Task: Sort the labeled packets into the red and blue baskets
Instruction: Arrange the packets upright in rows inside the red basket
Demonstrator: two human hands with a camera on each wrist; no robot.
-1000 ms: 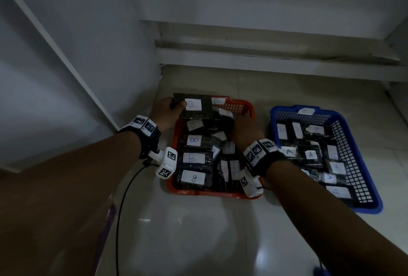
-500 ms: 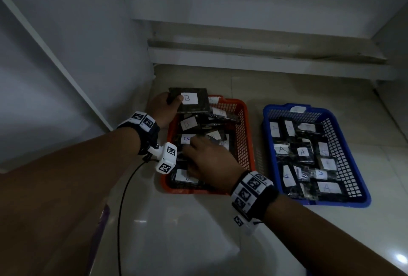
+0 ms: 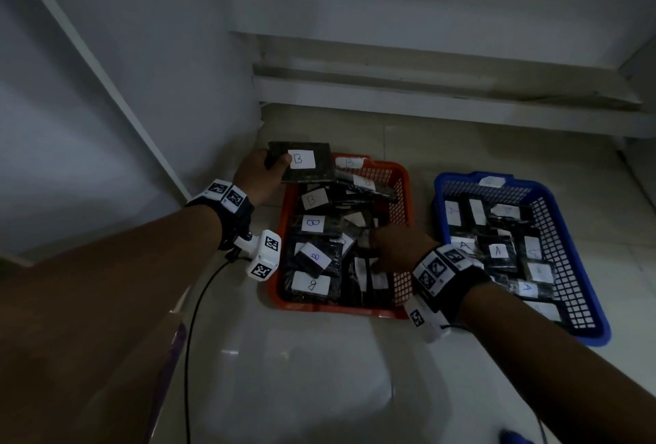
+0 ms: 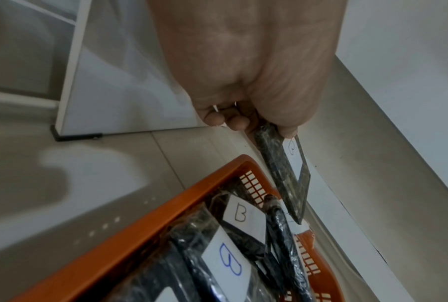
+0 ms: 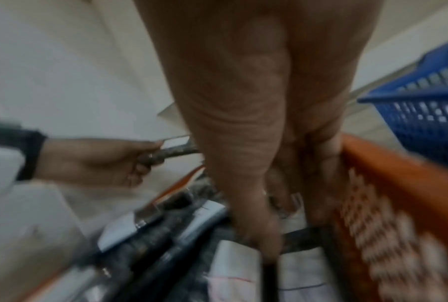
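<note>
While left hand [image 3: 256,174] pinches B packet [image 3: 301,162], right hand [image 3: 397,248] among packets

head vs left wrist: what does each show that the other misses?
Head only: the blue basket with A-labelled packets, and the right hand reaching among packets in the red basket.

Left wrist only: the held packet edge-on, fingers curled under it and thumb on top, its lower corner over the basket's far end; a black bracket at the panel's foot.

Both: the left hand gripping a B-labelled packet above the red basket, with B packets lying inside.
</note>
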